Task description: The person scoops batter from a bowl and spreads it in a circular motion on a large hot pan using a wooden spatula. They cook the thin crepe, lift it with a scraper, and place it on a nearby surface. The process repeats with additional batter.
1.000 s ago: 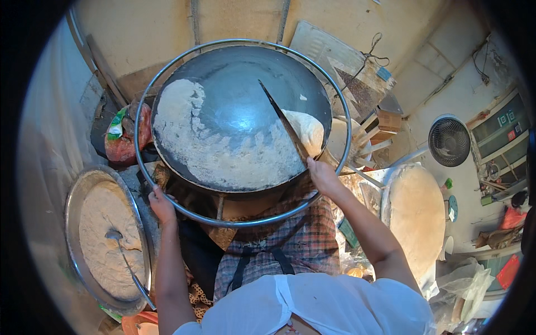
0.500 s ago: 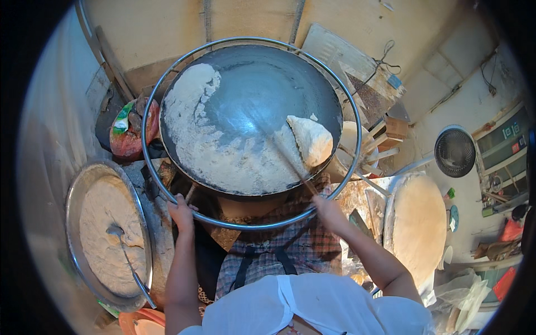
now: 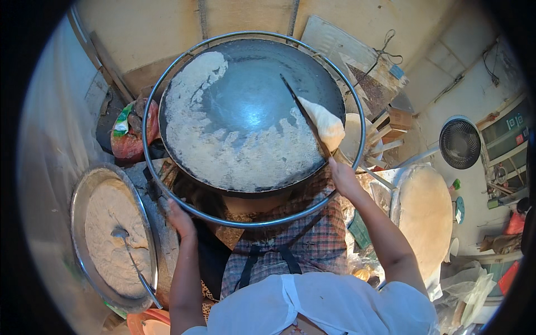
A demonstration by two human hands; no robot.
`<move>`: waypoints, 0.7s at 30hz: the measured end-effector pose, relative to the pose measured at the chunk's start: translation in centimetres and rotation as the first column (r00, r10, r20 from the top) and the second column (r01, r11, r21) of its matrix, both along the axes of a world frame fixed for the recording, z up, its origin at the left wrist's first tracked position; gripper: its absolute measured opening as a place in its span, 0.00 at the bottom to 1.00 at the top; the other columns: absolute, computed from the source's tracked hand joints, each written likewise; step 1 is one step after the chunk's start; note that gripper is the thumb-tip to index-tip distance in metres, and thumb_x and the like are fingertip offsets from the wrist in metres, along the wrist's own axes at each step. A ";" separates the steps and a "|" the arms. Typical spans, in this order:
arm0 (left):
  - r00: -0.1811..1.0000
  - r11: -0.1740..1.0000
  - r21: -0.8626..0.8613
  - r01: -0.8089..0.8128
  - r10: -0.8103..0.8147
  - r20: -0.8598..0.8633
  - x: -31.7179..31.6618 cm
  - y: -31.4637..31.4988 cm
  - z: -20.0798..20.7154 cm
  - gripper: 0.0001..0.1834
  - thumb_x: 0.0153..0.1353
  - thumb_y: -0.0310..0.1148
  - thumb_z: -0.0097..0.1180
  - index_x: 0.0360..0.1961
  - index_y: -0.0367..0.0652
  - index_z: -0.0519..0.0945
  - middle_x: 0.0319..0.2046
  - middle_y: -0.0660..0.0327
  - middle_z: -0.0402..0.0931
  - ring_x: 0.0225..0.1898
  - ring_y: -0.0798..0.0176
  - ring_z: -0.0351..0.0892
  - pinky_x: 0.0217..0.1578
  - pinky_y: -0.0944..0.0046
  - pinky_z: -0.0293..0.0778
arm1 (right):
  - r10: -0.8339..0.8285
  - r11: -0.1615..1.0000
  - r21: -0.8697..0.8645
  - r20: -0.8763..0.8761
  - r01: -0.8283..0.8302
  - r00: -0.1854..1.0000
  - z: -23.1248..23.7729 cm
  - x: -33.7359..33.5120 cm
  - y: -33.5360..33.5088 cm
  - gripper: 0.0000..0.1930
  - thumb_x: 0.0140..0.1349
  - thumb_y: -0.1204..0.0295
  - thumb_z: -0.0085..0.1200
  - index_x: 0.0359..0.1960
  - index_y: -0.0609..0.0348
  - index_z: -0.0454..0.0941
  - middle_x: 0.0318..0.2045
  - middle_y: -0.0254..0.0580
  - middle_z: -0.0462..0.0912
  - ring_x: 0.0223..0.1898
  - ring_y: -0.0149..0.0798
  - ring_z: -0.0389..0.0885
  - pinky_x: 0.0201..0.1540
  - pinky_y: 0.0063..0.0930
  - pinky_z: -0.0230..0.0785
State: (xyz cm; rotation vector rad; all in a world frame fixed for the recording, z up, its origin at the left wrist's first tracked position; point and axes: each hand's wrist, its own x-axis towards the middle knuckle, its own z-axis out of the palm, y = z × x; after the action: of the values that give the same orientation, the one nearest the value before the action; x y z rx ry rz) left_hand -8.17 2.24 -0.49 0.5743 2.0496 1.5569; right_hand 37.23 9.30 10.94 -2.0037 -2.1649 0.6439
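Right hand (image 3: 341, 177) closed around stick (image 3: 304, 116), lifting folded crepe (image 3: 326, 125) off griddle (image 3: 245, 111). Left hand (image 3: 180, 218) grips ring (image 3: 167, 196).

Griddle (image 3: 245, 111) sitting centre, inside ring (image 3: 167, 84). Batter basin (image 3: 84, 190) lying at its left, ladle (image 3: 131, 254) resting in it. Stacked sheets (image 3: 427, 218) lying right; fan (image 3: 460, 143) standing behind them.
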 end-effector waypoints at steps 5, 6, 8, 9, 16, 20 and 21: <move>0.958 0.990 0.096 0.106 -0.128 0.256 2.0 1.7 2.1 0.09 0.65 0.29 0.47 0.39 0.37 0.64 0.15 0.58 0.67 0.11 0.64 0.67 0.13 0.64 0.70 | 0.301 0.934 0.182 0.055 -0.306 0.952 -3.7 -0.5 -5.0 0.12 0.66 0.69 0.38 0.42 0.65 0.68 0.27 0.60 0.76 0.34 0.59 0.78 0.36 0.50 0.69; 0.959 0.987 0.085 0.139 -0.155 0.238 1.2 1.8 1.4 0.07 0.65 0.28 0.46 0.39 0.36 0.64 0.14 0.59 0.66 0.11 0.64 0.66 0.12 0.64 0.70 | 0.281 0.932 0.232 0.020 -0.278 0.959 -4.3 1.7 -5.5 0.13 0.67 0.68 0.37 0.41 0.66 0.69 0.27 0.61 0.76 0.35 0.60 0.78 0.36 0.50 0.69; 0.973 0.987 0.118 0.112 -0.133 0.190 -0.1 2.9 2.0 0.06 0.64 0.27 0.46 0.39 0.36 0.65 0.13 0.60 0.64 0.09 0.65 0.65 0.11 0.63 0.69 | -0.252 0.963 -0.135 -0.126 0.235 0.960 -1.1 2.3 -3.6 0.19 0.71 0.61 0.35 0.38 0.67 0.71 0.28 0.63 0.76 0.37 0.62 0.77 0.37 0.49 0.68; 0.977 0.988 0.117 0.098 -0.118 0.179 -0.5 3.8 2.4 0.06 0.65 0.27 0.45 0.39 0.35 0.66 0.12 0.60 0.64 0.09 0.64 0.65 0.11 0.63 0.68 | -0.112 0.993 0.021 -0.125 0.116 0.986 -1.2 3.4 -2.4 0.23 0.71 0.58 0.33 0.36 0.69 0.72 0.30 0.65 0.76 0.37 0.64 0.76 0.36 0.50 0.67; 0.993 0.972 0.230 0.043 -0.066 0.094 -7.8 2.3 0.2 0.27 0.70 0.49 0.41 0.31 0.32 0.75 0.14 0.58 0.71 0.14 0.66 0.69 0.15 0.66 0.65 | 0.216 0.976 0.064 -0.163 -0.208 0.963 -1.3 -1.7 -7.1 0.13 0.65 0.68 0.41 0.45 0.64 0.70 0.28 0.58 0.74 0.34 0.61 0.76 0.36 0.47 0.68; 0.980 0.995 0.098 -0.013 -0.007 0.198 -2.0 0.3 3.4 0.31 0.69 0.54 0.39 0.29 0.33 0.76 0.16 0.57 0.73 0.14 0.65 0.72 0.15 0.68 0.68 | 0.330 0.887 0.313 0.081 -0.339 0.940 -2.6 3.7 -1.2 0.21 0.56 0.76 0.46 0.54 0.62 0.65 0.31 0.56 0.77 0.35 0.59 0.77 0.37 0.48 0.71; 0.999 0.996 0.086 0.027 -0.030 0.029 -1.4 0.2 2.0 0.29 0.69 0.55 0.39 0.33 0.34 0.74 0.17 0.57 0.74 0.13 0.65 0.72 0.15 0.67 0.70 | 0.249 0.947 0.167 0.151 -0.273 0.957 -1.8 1.6 1.0 0.16 0.61 0.73 0.43 0.50 0.64 0.66 0.31 0.60 0.77 0.35 0.61 0.77 0.36 0.48 0.70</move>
State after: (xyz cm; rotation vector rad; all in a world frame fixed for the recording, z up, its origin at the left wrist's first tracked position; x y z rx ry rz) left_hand -9.60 2.46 1.49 0.6056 1.9517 1.6337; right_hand 38.84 10.28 9.14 -1.7233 -2.4889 0.3306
